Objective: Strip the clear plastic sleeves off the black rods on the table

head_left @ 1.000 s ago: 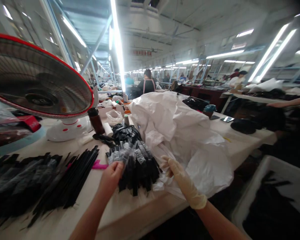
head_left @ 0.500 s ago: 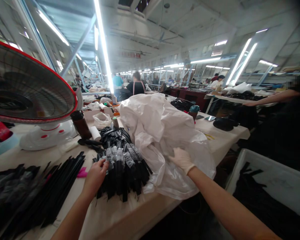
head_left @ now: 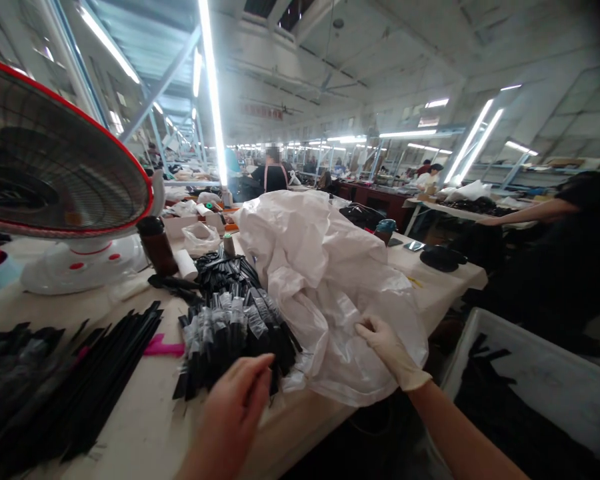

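Well, on my screen the left hand point(head_left: 230, 417) comes in at the bottom of the view, bare, with the fingers half curled and a little spread. It pinches nothing that I can see. It is just in front of a pile of black strips in clear plastic sleeves point(head_left: 235, 340), but from this angle I cannot tell if it touches them. The right hand point(head_left: 391, 353) wears a pale rubber glove point(head_left: 397, 360) and lies on a big white plastic sack point(head_left: 320, 287). Its fingers are on the sack, but I cannot tell if they pinch a fold. The pile sits on the bench point(head_left: 130, 427) between the two hands, and the sack presses against its right side.

To the left of the left hand there are long black strips point(head_left: 95, 380) and a pink plastic piece point(head_left: 163, 345), and farther left stands a red-rimmed electric fan point(head_left: 55, 147). Below and to the right of the right hand is a white plastic crate point(head_left: 540, 393) with black strips inside.
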`<state>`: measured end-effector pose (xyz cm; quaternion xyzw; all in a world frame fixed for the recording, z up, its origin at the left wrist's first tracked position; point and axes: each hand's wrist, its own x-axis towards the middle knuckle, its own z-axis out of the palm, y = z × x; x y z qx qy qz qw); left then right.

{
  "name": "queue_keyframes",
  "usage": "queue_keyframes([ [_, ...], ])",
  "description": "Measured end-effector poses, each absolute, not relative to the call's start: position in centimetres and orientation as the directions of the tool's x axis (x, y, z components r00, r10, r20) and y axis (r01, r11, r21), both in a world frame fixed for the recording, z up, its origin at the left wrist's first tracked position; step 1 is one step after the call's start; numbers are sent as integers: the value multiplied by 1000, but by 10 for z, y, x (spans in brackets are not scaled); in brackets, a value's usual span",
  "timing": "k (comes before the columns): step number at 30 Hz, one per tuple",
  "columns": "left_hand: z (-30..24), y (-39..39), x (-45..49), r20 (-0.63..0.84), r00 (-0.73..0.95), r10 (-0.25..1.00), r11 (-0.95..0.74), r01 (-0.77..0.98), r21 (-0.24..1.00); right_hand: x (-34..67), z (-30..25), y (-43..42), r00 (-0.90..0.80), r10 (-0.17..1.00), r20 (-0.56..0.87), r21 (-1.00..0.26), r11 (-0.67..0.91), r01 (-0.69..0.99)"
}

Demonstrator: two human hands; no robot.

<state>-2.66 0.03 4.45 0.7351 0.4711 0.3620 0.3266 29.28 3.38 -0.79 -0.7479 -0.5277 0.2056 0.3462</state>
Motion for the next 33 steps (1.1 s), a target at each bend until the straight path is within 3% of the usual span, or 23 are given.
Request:
queue_keyframes([
  [2,30,-13,6,75,495,866,-259,315,913,270,-8,8,397,918,14,-876,-180,448],
  [4,9,-17,35,-74,566,821,-40,185,982,242,-8,-15,430,898,-93,-989,-132,61],
  [6,-11,-15,55,-231,607,761,239,69,969,216,-7,-34,389,899,-203,-952,-89,-292],
  [9,-22,-6,71,-341,634,694,584,-220,781,187,-11,-54,272,927,-258,-895,-124,-428],
  [11,-18,1,73,-344,606,717,653,-413,635,176,-18,-62,206,941,-269,-904,-173,-391],
  [13,-10,6,71,-337,556,760,624,-477,619,171,-26,-68,138,946,-295,-914,-236,-331],
  [17,5,7,64,-357,487,797,574,-426,700,177,-28,-71,-8,947,-321,-924,-315,-219],
  [22,19,0,62,-340,422,841,492,-331,805,202,-9,-59,-203,967,-155,-979,-178,-96],
  [24,24,-2,62,-300,439,847,443,-269,855,203,-3,-53,-164,981,-103,-986,-122,-110],
  [27,29,-6,58,-178,450,875,260,-128,957,188,-1,-47,-124,974,-190,-948,-215,-235],
  [30,31,-7,46,-75,451,889,51,65,997,168,-4,-44,-227,940,-255,-850,-330,-411],
  [33,35,-5,32,-77,481,873,-20,193,981,157,-7,-39,-315,920,-231,-854,-347,-388],
])
